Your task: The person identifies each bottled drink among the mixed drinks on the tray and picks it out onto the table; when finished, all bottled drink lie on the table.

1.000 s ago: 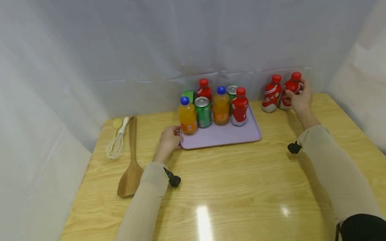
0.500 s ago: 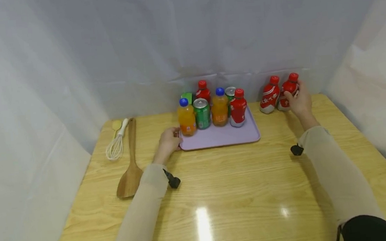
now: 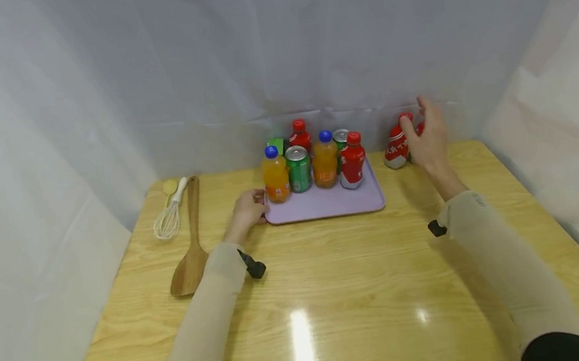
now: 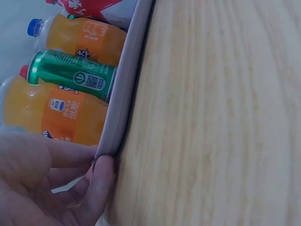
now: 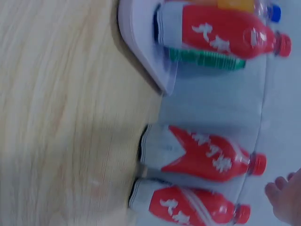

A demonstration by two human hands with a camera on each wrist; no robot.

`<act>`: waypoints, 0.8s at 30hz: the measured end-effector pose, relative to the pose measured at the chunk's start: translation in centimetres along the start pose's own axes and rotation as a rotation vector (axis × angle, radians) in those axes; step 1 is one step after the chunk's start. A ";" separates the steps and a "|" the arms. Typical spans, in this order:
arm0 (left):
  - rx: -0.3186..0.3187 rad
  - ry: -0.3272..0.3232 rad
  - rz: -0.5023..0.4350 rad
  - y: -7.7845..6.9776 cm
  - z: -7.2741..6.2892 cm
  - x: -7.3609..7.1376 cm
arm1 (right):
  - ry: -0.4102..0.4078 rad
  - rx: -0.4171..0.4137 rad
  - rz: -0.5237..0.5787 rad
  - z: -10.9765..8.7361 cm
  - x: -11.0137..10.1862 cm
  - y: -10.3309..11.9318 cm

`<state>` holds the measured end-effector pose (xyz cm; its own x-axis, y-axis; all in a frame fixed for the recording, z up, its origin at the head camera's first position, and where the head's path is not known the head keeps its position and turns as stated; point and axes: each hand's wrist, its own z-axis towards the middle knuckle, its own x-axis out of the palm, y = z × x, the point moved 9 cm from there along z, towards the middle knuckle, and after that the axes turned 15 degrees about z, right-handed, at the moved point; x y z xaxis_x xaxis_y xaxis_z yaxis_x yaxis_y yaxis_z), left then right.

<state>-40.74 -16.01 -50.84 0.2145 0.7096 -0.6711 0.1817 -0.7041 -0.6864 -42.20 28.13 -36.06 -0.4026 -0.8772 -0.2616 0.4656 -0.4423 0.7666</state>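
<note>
At the left front corner of the lilac tray [image 3: 323, 206], my left hand [image 3: 247, 208] pinches the rim between thumb and fingers, plain in the left wrist view. On the tray stand orange drink bottles [image 3: 276, 182] with blue caps, green cans [image 3: 298, 171] and red-labelled bottles [image 3: 352, 163]. To its right, two more red-labelled bottles stand side by side on the table: the left one [image 3: 395, 151] and the right one [image 5: 188, 207]. My right hand [image 3: 432, 140] is raised over these with fingers spread, holding nothing, and hides most of the right bottle in the head view.
On the table's left side lie a wooden spatula [image 3: 194, 253], a white whisk [image 3: 168, 218] and a small yellow utensil [image 3: 170, 187]. A pale sheet [image 3: 206, 72] hangs behind the table, and a green box [image 3: 276, 145] shows at the tray's back left.
My right hand has let go of the right red bottle and moved up and left towards the other one. The left hand stays at the tray's corner.
</note>
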 end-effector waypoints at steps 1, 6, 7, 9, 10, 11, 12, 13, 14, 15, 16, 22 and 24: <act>-0.008 0.007 -0.011 0.0 0.0 -0.1 | 0.043 -0.003 -0.002 -0.2 0.9 0.3; -0.040 0.060 -0.075 0.1 0.0 0.0 | 0.230 0.031 -0.030 -1.8 5.2 0.2; -0.043 0.068 -0.086 0.1 0.0 0.0 | 0.263 0.045 -0.032 -2.1 6.0 0.2; -0.048 0.075 -0.093 0.2 -0.1 0.0 | 0.328 0.076 -0.035 -2.7 7.5 -0.1; -0.050 0.076 -0.093 0.1 -0.1 0.0 | 0.355 0.091 -0.042 -3.1 8.1 -0.3; -0.052 0.077 -0.088 0.1 -0.1 0.1 | 0.377 0.104 -0.048 -3.4 8.7 -0.4; -0.055 0.077 -0.084 0.1 -0.1 0.1 | 0.393 0.110 -0.050 -3.7 9.2 -0.6; -0.057 0.076 -0.080 0.1 0.0 0.1 | 0.404 0.112 -0.052 -3.9 9.6 -0.6; -0.060 0.074 -0.076 0.1 0.0 0.1 | 0.407 0.111 -0.050 -4.1 9.9 -0.7; -0.063 0.073 -0.074 0.1 0.0 0.1 | 0.402 0.109 -0.049 -4.2 10.1 -0.7; -0.065 0.071 -0.074 0.2 0.0 0.1 | 0.396 0.110 -0.044 -4.3 10.3 -0.7; -0.066 0.058 -0.079 0.2 0.1 0.1 | 0.394 0.129 -0.022 -4.9 11.3 -1.0; -0.062 0.057 -0.081 0.2 0.1 0.1 | 0.392 0.132 -0.026 -5.1 11.5 -1.1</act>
<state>-40.78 -16.10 -51.10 0.2510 0.7628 -0.5959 0.2593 -0.6461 -0.7178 -43.30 17.57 -42.86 -0.0708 -0.8820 -0.4659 0.3443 -0.4600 0.8185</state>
